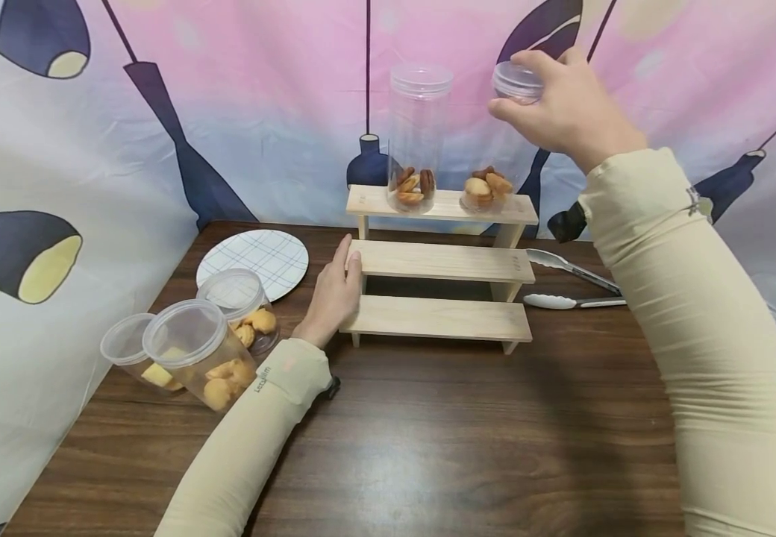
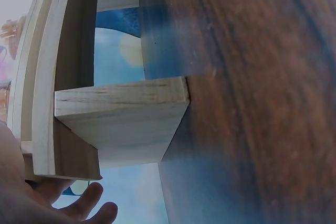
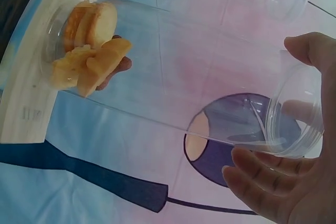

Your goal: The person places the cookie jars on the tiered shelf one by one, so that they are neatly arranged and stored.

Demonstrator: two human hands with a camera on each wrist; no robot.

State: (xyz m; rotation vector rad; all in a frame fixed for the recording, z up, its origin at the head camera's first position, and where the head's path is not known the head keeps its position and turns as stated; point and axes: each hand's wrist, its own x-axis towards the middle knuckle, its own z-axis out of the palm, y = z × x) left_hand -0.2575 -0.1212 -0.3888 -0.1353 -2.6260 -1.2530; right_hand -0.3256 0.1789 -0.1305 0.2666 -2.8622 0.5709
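Note:
On the top step of a three-tier wooden stand (image 1: 438, 317) stand two tall clear jars. My right hand (image 1: 565, 104) is at the lid of the right-hand jar (image 1: 487, 186), thumb on one side and fingers curled round the other. Cookies and a few nuts (image 3: 89, 45) lie in the bottom of that jar. The left-hand jar (image 1: 420, 134) holds pecans and cookie pieces. My left hand (image 1: 334, 298) rests against the stand's left end with its fingers extended. In the left wrist view, its fingertips (image 2: 107, 212) show past the edge of a wooden step (image 2: 44, 129).
At left, three lidded clear jars hold snacks: a front jar (image 1: 189, 350), an outer jar (image 1: 129, 347) and a rear jar (image 1: 240, 291). A checked plate (image 1: 280, 257) lies behind them. Tongs (image 1: 586, 301) lie right of the stand, and a patterned cloth (image 1: 280, 112) hangs behind.

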